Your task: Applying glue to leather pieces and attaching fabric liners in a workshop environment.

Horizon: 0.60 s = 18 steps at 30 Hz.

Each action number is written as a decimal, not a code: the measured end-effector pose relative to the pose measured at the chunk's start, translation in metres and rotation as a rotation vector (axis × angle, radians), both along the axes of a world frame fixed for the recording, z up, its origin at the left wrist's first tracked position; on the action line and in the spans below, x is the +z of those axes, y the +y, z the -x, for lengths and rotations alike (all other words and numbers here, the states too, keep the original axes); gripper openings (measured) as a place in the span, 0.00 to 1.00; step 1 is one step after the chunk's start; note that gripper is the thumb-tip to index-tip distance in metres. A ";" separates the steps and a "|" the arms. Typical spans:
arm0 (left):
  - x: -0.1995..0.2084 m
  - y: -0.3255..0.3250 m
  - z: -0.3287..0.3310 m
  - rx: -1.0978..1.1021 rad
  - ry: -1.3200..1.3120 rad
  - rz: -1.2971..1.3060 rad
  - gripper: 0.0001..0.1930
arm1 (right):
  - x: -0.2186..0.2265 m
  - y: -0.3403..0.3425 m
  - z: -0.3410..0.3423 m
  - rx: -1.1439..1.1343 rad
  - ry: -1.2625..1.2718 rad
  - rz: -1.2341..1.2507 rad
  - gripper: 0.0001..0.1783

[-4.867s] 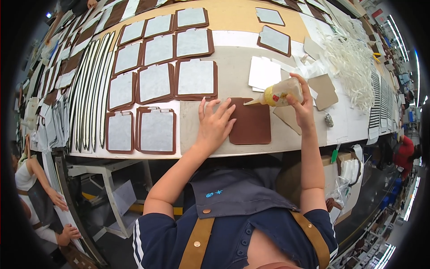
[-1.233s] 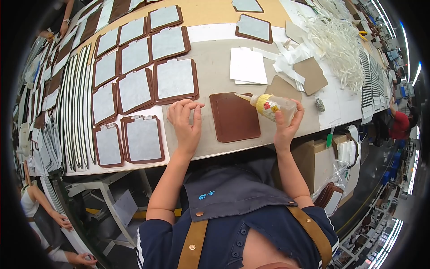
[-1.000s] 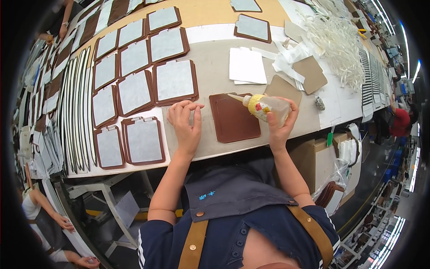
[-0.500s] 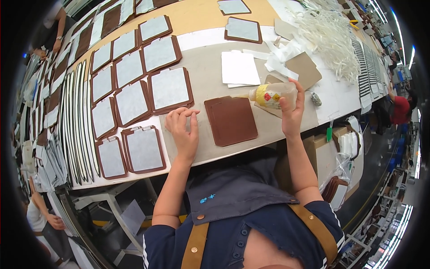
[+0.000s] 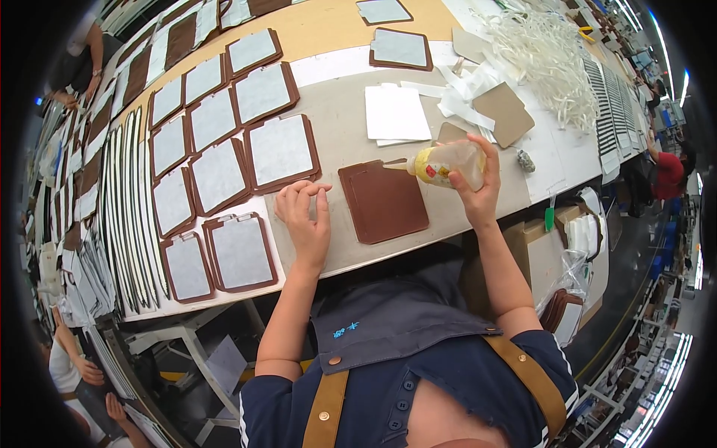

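Note:
My right hand (image 5: 482, 187) grips a clear squeeze bottle (image 5: 452, 163) with a yellow label, tilted nearly on its side. Its thin nozzle points left, over the upper edge of a small stack of brown leather-like panels (image 5: 387, 205) on the table in front of me. Whether the tip touches the top panel, I cannot tell. To the left of that stack, my left hand (image 5: 305, 218) rests on the table with fingers loosely bent and thumb apart, holding nothing. Close beside it lies a brown piece with a pale grey sheet on top (image 5: 281, 151).
Rows of similar brown-edged pieces (image 5: 216, 117) cover the table's left part, beside long dark-edged strips (image 5: 134, 216). White sheets (image 5: 396, 113), grey-brown card (image 5: 503, 113) and a heap of pale ribbons (image 5: 541, 63) lie beyond the bottle. Other people work at the far left and right.
My right hand has shifted slightly left and down with the bottle, bringing the nozzle over the brown stack's upper edge. My left hand has barely moved.

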State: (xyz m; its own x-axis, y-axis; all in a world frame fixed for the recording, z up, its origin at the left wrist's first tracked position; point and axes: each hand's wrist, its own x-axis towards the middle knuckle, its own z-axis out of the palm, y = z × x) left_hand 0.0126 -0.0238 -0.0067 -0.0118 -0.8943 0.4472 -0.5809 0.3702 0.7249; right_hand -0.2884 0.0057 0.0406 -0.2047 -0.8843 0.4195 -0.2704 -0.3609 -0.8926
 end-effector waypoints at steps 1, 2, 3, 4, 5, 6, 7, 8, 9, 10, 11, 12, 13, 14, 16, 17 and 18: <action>0.000 0.000 0.000 -0.001 -0.003 0.001 0.04 | 0.005 0.003 -0.001 0.018 -0.002 0.002 0.37; 0.000 0.000 0.000 -0.003 -0.003 0.001 0.04 | 0.008 0.006 -0.003 0.036 -0.005 0.004 0.37; 0.000 0.000 0.000 -0.002 -0.003 -0.001 0.04 | 0.007 0.008 -0.004 0.034 -0.005 0.003 0.37; 0.000 0.000 0.000 0.000 -0.004 -0.003 0.04 | 0.007 0.011 -0.004 0.020 -0.008 0.028 0.37; 0.000 0.000 0.000 -0.003 -0.005 -0.004 0.04 | 0.006 0.013 -0.005 0.005 -0.011 0.054 0.38; 0.000 0.000 0.000 -0.001 -0.004 -0.004 0.04 | 0.005 0.015 -0.007 0.003 -0.012 0.053 0.38; 0.000 0.000 0.000 -0.002 -0.003 -0.004 0.04 | 0.002 0.015 -0.008 0.022 -0.008 0.093 0.38; 0.000 0.000 0.000 -0.007 -0.004 -0.003 0.04 | 0.000 0.016 -0.010 0.041 -0.005 0.132 0.39; 0.000 0.000 0.000 -0.003 -0.011 0.005 0.04 | -0.002 0.016 -0.011 0.036 -0.006 0.133 0.39; 0.000 0.000 0.000 0.001 -0.018 0.013 0.04 | -0.004 0.016 -0.012 0.055 0.015 0.148 0.40; 0.000 -0.001 0.001 -0.004 -0.019 0.014 0.04 | -0.006 0.016 -0.012 0.074 0.035 0.163 0.40; 0.000 -0.001 0.001 -0.006 -0.016 0.011 0.04 | -0.007 0.016 -0.013 0.070 0.034 0.164 0.40; 0.000 -0.001 0.001 -0.006 -0.014 0.009 0.04 | -0.007 0.016 -0.015 0.067 0.063 0.171 0.41; 0.000 -0.001 0.001 -0.008 -0.015 0.010 0.04 | -0.007 0.016 -0.015 0.063 0.091 0.178 0.41; 0.000 -0.001 0.000 -0.006 -0.016 0.009 0.04 | -0.006 0.016 -0.016 0.052 0.117 0.187 0.41; 0.000 -0.001 0.001 -0.008 -0.017 0.010 0.04 | -0.005 0.017 -0.016 0.042 0.144 0.194 0.41; 0.000 -0.001 0.001 -0.005 -0.023 0.009 0.04 | -0.003 0.017 -0.016 0.040 0.144 0.195 0.41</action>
State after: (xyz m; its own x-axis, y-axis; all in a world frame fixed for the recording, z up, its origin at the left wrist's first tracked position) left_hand 0.0120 -0.0244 -0.0063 -0.0266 -0.8904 0.4545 -0.5960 0.3791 0.7079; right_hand -0.2724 0.0228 0.0372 -0.0969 -0.7901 0.6052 -0.3716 -0.5354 -0.7584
